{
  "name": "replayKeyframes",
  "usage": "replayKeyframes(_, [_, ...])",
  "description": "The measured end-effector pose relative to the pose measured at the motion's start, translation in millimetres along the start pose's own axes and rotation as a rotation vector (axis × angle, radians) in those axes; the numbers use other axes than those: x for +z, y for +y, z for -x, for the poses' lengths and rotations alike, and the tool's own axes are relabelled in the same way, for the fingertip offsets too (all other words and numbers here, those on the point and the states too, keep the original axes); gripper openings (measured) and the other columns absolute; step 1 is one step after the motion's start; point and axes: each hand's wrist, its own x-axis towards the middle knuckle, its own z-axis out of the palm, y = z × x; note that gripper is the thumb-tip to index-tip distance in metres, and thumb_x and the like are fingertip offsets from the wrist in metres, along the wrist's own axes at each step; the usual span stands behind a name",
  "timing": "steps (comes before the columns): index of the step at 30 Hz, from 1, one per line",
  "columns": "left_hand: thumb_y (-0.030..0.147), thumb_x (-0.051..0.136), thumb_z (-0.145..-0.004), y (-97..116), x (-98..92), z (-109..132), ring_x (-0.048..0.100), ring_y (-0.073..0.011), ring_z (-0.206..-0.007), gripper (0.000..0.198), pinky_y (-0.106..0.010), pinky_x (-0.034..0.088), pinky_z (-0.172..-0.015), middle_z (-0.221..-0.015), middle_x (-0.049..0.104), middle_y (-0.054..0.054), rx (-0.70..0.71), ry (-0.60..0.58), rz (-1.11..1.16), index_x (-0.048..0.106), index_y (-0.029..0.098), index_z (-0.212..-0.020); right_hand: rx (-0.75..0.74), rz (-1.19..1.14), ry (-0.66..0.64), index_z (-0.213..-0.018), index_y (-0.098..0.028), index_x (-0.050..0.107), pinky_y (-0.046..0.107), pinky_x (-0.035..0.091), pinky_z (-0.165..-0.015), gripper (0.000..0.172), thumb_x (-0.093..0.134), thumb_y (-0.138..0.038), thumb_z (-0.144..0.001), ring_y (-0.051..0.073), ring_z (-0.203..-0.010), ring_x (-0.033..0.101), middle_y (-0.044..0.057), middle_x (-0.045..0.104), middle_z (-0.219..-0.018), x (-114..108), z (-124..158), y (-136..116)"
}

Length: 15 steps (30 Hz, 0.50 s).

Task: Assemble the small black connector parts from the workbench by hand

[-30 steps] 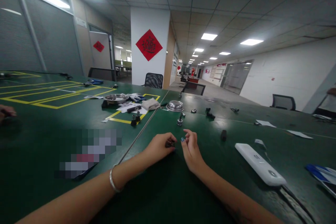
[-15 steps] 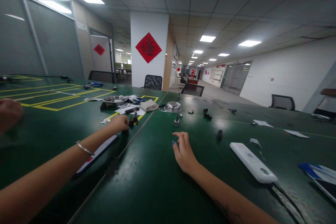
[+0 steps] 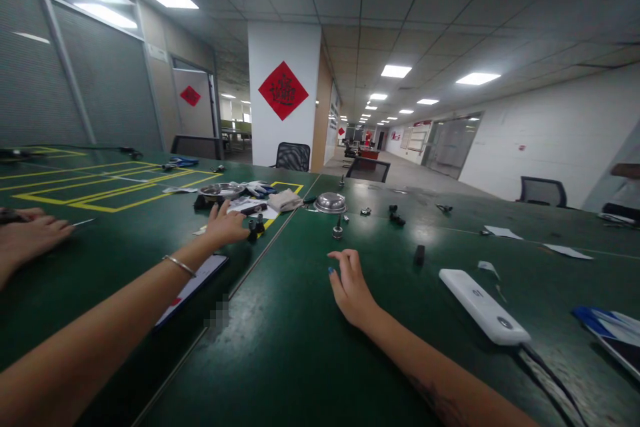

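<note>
My left hand (image 3: 225, 225), a bracelet on its wrist, reaches over the green table with its fingers spread and nothing visible in them. Just right of its fingertips stand small black cylindrical parts (image 3: 257, 227); I cannot tell whether the hand touches them. My right hand (image 3: 354, 290) hovers at or rests on the tabletop, fingers loosely bent and apart, holding nothing. Beyond it a small metal part with a dark stem (image 3: 337, 231) stands upright. Farther back lies a shiny round metal bowl or lid (image 3: 330, 202). Under my left forearm is a flat dark-edged tablet-like board (image 3: 197, 282).
Another person's hand (image 3: 37, 235) is at the left edge, near a thin pointed tool (image 3: 83, 221). A metal dish (image 3: 221, 191), gloves (image 3: 257, 188) and a folded cloth (image 3: 285, 200) lie behind my left hand. At right are a black block (image 3: 419, 255) and a white cabled device (image 3: 483, 307).
My left hand has opened from a closed shape and shifted slightly left and up, uncovering the black parts. My right hand stays put. The other person's hand has moved farther into view.
</note>
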Motion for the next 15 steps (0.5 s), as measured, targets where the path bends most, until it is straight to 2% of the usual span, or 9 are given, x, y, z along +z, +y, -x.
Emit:
replayKeyframes(3, [0.026,0.05,-0.083,11.6,14.4,4.2,0.02,-0.0407,-0.13,0.025,-0.058,0.013,-0.103,-0.113,0.058,-0.019,-0.006,0.053,-0.075,0.061,0.006,-0.091,-0.004,0.002,-0.015,-0.116,-0.015,0.045,0.04,0.041,-0.093,0.032,0.04,-0.013,-0.085,0.022,-0.101,0.046,0.011,0.039,-0.105,-0.6,-0.1,-0.8])
replayKeyframes(6, [0.026,0.045,-0.089,20.7,26.0,8.3,0.039,-0.0306,-0.121,0.025,-0.049,0.028,-0.101,-0.111,0.058,-0.013,0.037,0.082,-0.103,0.058,0.007,-0.098,-0.005,0.007,-0.028,-0.116,-0.014,0.045,0.041,0.041,-0.092,0.032,0.04,-0.012,-0.085,0.022,-0.101,0.045,0.011,0.038,-0.106,-1.5,0.1,-2.7])
replayKeyframes(9, [0.03,0.05,-0.088,28.1,35.5,8.9,0.055,-0.0219,-0.1,0.024,-0.043,0.042,-0.089,-0.107,0.058,-0.007,0.089,0.052,-0.094,0.056,0.012,-0.104,-0.011,0.012,-0.04,-0.116,-0.015,0.045,0.041,0.042,-0.091,0.032,0.041,-0.012,-0.084,0.022,-0.101,0.046,0.011,0.038,-0.106,-1.7,0.6,-4.6])
replayKeyframes(12, [0.025,0.047,-0.09,37.1,44.3,8.8,0.057,-0.0191,-0.092,0.02,-0.039,0.044,-0.085,-0.101,0.059,-0.007,0.155,0.0,-0.069,0.055,0.012,-0.103,-0.017,0.024,-0.061,-0.116,-0.017,0.046,0.041,0.042,-0.091,0.033,0.042,-0.011,-0.084,0.023,-0.101,0.046,0.01,0.038,-0.106,-1.8,0.7,-6.3])
replayKeyframes(15, [0.016,0.043,-0.088,47.8,50.9,10.7,0.056,-0.0202,-0.092,0.018,-0.034,0.042,-0.084,-0.1,0.059,-0.009,0.224,-0.051,-0.032,0.055,0.011,-0.101,-0.012,0.045,-0.092,-0.116,-0.017,0.046,0.042,0.042,-0.091,0.033,0.043,-0.011,-0.084,0.023,-0.101,0.045,0.011,0.038,-0.106,-2.5,0.5,-7.7])
